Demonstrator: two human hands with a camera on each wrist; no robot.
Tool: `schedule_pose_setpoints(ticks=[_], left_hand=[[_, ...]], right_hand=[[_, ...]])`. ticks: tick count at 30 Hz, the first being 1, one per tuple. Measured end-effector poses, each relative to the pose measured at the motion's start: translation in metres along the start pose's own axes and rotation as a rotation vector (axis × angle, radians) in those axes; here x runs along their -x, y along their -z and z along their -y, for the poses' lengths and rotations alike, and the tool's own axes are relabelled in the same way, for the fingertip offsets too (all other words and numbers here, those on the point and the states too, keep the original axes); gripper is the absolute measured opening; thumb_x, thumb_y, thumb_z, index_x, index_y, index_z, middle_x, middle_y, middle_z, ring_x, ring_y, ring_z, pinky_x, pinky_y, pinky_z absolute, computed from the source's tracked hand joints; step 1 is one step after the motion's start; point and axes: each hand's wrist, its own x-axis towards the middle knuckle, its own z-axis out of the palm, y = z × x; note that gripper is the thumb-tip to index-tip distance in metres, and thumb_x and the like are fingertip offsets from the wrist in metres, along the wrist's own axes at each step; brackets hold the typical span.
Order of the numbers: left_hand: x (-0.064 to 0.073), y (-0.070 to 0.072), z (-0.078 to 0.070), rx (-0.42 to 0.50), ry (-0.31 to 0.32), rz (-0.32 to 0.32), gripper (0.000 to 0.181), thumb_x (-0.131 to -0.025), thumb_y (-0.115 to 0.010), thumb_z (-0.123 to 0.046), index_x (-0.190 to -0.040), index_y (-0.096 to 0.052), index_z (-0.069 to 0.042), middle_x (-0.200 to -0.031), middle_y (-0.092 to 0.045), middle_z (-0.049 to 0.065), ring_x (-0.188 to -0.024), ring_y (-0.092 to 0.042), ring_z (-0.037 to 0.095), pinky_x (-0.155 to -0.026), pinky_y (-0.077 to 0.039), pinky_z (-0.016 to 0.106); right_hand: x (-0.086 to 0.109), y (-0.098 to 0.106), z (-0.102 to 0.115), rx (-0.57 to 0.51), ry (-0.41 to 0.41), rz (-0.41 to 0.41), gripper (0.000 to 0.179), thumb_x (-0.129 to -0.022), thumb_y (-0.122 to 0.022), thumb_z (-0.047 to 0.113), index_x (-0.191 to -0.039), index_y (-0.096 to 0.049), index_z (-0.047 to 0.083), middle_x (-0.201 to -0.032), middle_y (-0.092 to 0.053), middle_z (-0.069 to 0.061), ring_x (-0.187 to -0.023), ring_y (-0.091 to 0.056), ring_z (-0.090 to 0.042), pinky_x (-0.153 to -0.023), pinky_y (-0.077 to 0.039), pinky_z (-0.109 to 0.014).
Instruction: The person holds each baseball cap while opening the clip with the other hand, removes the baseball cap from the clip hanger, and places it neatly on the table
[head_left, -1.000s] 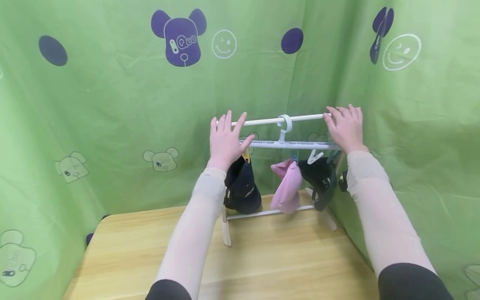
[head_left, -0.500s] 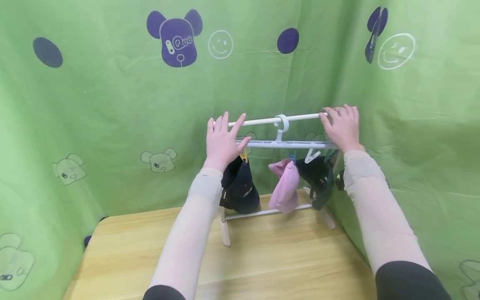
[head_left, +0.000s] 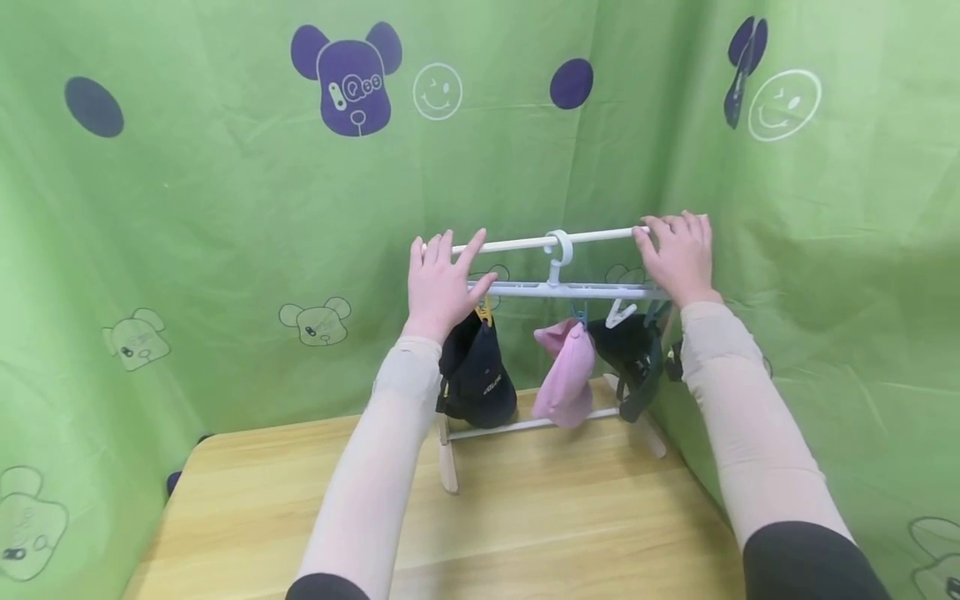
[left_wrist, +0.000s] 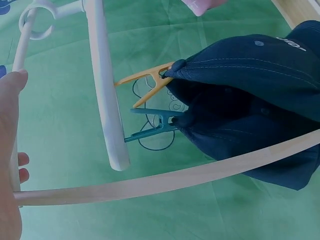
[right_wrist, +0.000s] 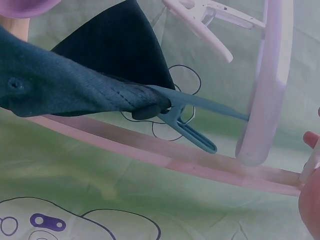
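My left hand (head_left: 437, 288) holds the left end of the white top rod (head_left: 517, 245) of a small drying rack, its fingers spread over it. Two of its fingertips show past the rod in the left wrist view. My right hand (head_left: 679, 257) grips the right end, thumb in front and fingers over the top. From the rod hangs a light clip hanger (head_left: 573, 291) by its hook (head_left: 558, 247). Clipped below it are a navy cap (head_left: 480, 375), a pink cap (head_left: 566, 377) and a dark green cap (head_left: 630, 358). Both wrist views show hanger clips beside the hands.
The rack's wooden leg (head_left: 447, 462) and white lower bar (head_left: 517, 426) stand at the back of a wooden table (head_left: 285, 500). A white clip (head_left: 620, 313) hangs with nothing in it. Green printed curtains (head_left: 225, 208) surround the table behind and at both sides.
Both hands, the rack and the caps shift slightly left in the head view, together with the background. The hold on the rod looks the same.
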Motion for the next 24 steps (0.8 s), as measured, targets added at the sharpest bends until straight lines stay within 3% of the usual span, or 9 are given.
schedule_pose_setpoints(ticks=[11,24], left_hand=[[0.003,-0.001,0.007,0.003,-0.006,-0.044,0.068,-0.092,-0.042,-0.068,-0.152,-0.023,-0.043,-0.15,-0.041,0.014,-0.139,-0.037,0.03,-0.122,-0.015,0.051],[0.009,0.002,0.024,0.02,-0.015,-0.033,0.067,-0.093,-0.041,-0.067,-0.153,-0.021,-0.043,-0.152,-0.039,0.014,-0.14,-0.037,0.032,-0.122,-0.014,0.053]], right_hand=[[0.002,-0.001,0.007,-0.003,-0.003,-0.009,0.066,-0.101,-0.023,0.057,-0.143,-0.046,0.013,-0.145,-0.045,-0.025,-0.145,-0.02,-0.046,-0.122,0.007,-0.055],[0.011,-0.001,0.027,0.005,-0.013,-0.031,0.065,-0.101,-0.024,0.057,-0.141,-0.049,0.012,-0.142,-0.047,-0.025,-0.144,-0.024,-0.046,-0.122,0.004,-0.056]])
